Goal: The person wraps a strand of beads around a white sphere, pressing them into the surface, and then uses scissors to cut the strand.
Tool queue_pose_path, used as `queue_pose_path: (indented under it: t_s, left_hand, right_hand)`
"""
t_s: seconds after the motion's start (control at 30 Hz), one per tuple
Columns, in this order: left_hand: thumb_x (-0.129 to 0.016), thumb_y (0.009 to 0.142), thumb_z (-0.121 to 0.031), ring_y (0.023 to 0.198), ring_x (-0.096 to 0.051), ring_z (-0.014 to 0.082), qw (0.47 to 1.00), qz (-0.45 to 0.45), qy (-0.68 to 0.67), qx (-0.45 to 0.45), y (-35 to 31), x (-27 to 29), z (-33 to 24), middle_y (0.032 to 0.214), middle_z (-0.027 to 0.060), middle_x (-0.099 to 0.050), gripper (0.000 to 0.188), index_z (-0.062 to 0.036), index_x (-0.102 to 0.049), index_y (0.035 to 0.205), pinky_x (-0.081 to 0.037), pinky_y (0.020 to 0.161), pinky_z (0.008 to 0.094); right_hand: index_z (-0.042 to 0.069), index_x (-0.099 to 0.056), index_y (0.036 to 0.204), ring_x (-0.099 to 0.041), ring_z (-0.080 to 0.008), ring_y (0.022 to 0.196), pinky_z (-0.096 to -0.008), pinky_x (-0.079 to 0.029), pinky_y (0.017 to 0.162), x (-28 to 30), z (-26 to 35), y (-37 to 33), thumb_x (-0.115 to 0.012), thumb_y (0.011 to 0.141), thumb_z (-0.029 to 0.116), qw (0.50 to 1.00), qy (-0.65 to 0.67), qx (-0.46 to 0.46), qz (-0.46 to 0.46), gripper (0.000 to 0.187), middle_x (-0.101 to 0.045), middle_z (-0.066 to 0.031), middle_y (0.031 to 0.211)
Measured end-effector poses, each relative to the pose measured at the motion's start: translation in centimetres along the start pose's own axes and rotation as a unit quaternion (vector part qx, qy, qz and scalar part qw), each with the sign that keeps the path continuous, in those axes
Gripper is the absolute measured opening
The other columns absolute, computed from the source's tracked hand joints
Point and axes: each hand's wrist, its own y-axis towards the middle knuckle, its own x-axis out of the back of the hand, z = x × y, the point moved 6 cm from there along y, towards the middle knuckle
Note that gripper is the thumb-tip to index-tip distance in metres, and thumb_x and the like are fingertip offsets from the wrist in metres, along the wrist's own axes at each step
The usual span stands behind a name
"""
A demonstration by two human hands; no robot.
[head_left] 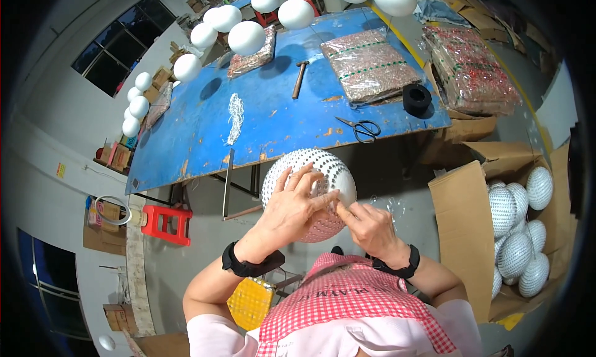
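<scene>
A white ball (343, 173) covered in rows of small silvery studs is in front of my body, below the near table edge. Part of its right side is smooth and bare white. Over its upper front spreads my left hand (292, 205), the fingers curved against the surface and gripping it, the thumb pointing right. Against the ball's right side, close to the left thumb, my right hand (370, 228) is closed in a pinch. What it pinches is too small to make out. A reddish checked apron (347, 289) lies below the ball.
On the blue table (205, 127) lie a bundle of white strands (234, 119), a hammer (300, 79), scissors (360, 129), black tape (416, 99) and bagged beads (370, 65). White balls (246, 38) stand along its far side. A carton (462, 233) of studded balls is right; a red stool (167, 225) left.
</scene>
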Motion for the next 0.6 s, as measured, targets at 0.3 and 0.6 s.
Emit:
queue_pose_path:
  t_s: [0.3, 0.6]
  left_hand:
    - [-0.079, 0.074, -0.039, 0.143, -0.026, 0.0373, 1.000, 0.004, -0.007, 0.011, 0.2, -1.3, 0.2, 0.148, 0.0137, -0.039, 0.073, -0.0165, -0.045, 0.135, -0.016, 0.115, 0.0561]
    - [-0.077, 0.075, -0.039, 0.142, -0.026, 0.0394, 1.000, -0.020, -0.018, 0.003, 0.3, -0.2, 1.7, 0.147, 0.0162, -0.038, 0.058, -0.0164, -0.053, 0.123, -0.019, 0.113, 0.0598]
  right_hand:
    - [0.005, -0.067, 0.110, -0.060, -0.0205, 0.061, -0.0334, -0.049, 0.052, 0.1, -0.5, 1.4, -0.066, 0.074, 0.005, 0.998, 0.066, -0.021, -0.007, 0.036, -0.054, -0.0047, 0.074]
    - [0.003, -0.065, 0.113, -0.061, -0.0218, 0.061, -0.0339, -0.048, 0.051, 0.1, -0.5, 1.5, -0.066, 0.076, 0.004, 0.999, 0.050, -0.015, -0.010, 0.037, -0.055, -0.0060, 0.071]
